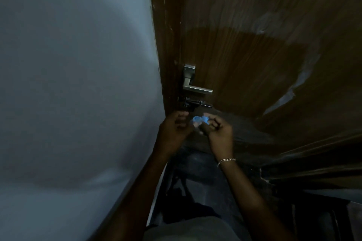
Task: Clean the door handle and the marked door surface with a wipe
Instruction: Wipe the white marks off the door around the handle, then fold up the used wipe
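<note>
Holding a blue wipe (199,119) between both hands, just below the silver door handle (195,84): right hand (219,133) grip pinched on it, left hand (174,127) grip curled narrow beside; brown door (254,55) right, pale wall (78,64) left.

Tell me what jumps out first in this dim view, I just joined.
The bright blue wipe glows at centre, held between the left hand and right hand. Just above them, a silver door handle catches light at the left edge of the brown door. Pale smears streak the door at right.
</note>
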Tool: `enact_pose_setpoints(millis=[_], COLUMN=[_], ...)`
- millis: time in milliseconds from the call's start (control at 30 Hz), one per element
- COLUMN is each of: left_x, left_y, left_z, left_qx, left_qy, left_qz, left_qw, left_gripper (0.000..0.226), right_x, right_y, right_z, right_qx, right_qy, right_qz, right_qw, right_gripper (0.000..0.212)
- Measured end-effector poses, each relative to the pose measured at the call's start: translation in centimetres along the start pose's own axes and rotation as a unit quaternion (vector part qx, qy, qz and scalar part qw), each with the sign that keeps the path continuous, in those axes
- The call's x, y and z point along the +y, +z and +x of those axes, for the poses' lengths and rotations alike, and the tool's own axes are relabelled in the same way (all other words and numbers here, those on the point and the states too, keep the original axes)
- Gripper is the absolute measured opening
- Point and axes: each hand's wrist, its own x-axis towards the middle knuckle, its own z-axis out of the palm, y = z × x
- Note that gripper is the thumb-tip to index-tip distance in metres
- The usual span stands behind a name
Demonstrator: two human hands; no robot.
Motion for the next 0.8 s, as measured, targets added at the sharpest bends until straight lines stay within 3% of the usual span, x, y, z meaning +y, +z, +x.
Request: enact_pose_setpoints(millis=[100,333,500,667,800], left_x=[-0.1,-0.4,-0.2,-0.5,-1.3], left_y=[-0.7,-1.7,-0.1,2.4,3.9], left_z=[-1.6,-5.9,-10.9,-16.8,-21.4], left_qx=[-0.035,0.102,0.193,0.272,0.346], left_qy=[0.037,0.067,0.058,0.032,0.031], left_qz=[0.012,-0.042,-0.091,-0.225,-0.237], left_qw=[0.999,0.992,0.975,0.935,0.907], left_gripper=[0.040,0.010,0.014,0.018,0.018], right_x=[-0.8,-2.8,-3.3,-3.3,-3.7], right_y=[0.2,0.2,-1.5,-3.5,-4.1], right_z=[-1.4,-3.6,-5.5,-7.9,-11.6], right_qx=[-0.061,-0.199,-0.232,-0.307,-0.413], right_qy=[-0.019,-0.001,-0.018,0.019,-0.009], right_qz=[-0.006,-0.039,-0.056,-0.040,-0.028], right_qw=[0.998,0.979,0.971,0.951,0.910], right_gripper=[0.025,0.010,0.006,0.014,0.029])
